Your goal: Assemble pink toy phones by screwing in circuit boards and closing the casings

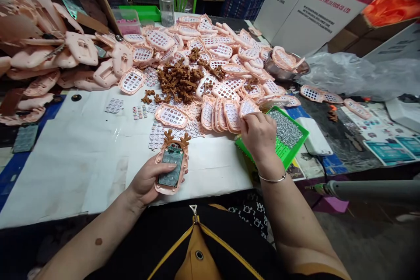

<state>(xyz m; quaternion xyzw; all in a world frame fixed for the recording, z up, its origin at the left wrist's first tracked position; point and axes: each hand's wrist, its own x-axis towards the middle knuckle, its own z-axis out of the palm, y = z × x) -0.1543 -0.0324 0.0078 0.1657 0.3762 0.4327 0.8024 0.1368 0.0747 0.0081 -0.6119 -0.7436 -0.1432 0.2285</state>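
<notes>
Antlered casing sits in the left grip, board uppermost.

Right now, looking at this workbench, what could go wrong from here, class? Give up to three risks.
The circuit board might slip from the open pink shell if the left hand tilts it, as the thumb lies across the board.
The row of leaning shells could topple if the right hand bumps its end.
The right wrist, over the green tray, might knock it and spill the small metal parts.
</notes>
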